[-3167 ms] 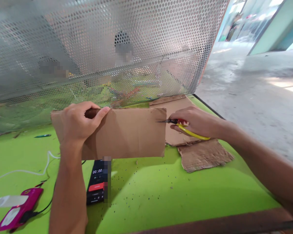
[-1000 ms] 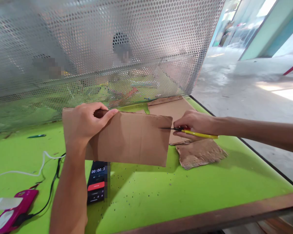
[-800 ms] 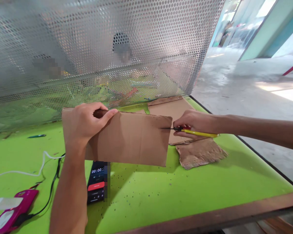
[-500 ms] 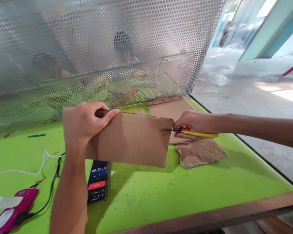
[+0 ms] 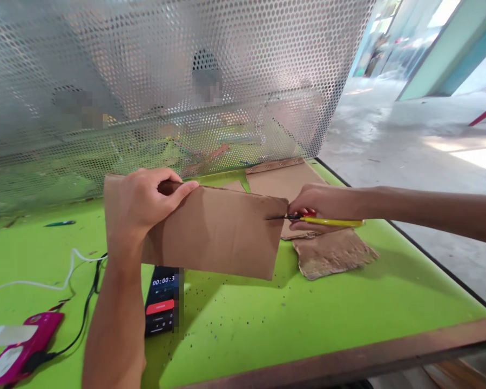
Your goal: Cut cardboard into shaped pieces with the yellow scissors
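Note:
A folded brown cardboard sheet (image 5: 218,229) is held up over the green table. My left hand (image 5: 149,200) grips its top edge, with the thumb lying along the front face. My right hand (image 5: 314,202) is closed around snips (image 5: 332,222) with yellow and red handles. Their dark, thin tip meets the right edge of the sheet, where a short dark line runs inward. Whether the jaws are spread is too small to tell.
Flat cardboard (image 5: 287,181) and a rough torn piece (image 5: 336,254) lie beyond and below my right hand. A perforated metal screen (image 5: 243,70) stands at the back. Nearer are a phone (image 5: 160,302) showing a timer, a magenta device (image 5: 40,335), cables and a pen (image 5: 60,223).
Hardly anything differs. The sheet, both hands and the snips keep almost the same position, with only a slight shift of the view.

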`<state>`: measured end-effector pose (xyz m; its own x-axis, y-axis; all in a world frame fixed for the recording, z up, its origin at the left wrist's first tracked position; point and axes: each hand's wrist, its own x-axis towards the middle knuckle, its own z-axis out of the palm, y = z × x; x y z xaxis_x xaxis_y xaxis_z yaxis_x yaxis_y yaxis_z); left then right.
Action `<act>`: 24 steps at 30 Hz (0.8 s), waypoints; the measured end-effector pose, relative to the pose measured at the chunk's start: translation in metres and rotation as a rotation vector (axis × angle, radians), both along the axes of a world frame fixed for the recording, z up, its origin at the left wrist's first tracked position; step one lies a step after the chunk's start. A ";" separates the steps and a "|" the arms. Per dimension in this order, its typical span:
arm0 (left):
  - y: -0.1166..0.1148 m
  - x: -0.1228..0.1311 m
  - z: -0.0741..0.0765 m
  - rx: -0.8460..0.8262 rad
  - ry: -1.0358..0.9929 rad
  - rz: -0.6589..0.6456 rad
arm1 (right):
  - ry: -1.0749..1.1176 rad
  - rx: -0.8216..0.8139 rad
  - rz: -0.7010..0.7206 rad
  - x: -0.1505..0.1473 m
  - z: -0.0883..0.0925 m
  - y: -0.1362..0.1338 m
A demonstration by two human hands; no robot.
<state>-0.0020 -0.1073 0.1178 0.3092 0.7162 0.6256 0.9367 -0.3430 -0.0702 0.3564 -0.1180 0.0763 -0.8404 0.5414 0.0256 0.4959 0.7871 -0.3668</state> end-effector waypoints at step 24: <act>0.000 0.004 -0.001 0.047 -0.069 -0.030 | 0.058 0.071 -0.114 -0.008 -0.008 -0.014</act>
<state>0.0018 -0.1072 0.1166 0.2850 0.6770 0.6785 0.9294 -0.3685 -0.0227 0.3489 -0.1316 0.0681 -0.7698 0.6280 0.1142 0.5626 0.7522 -0.3431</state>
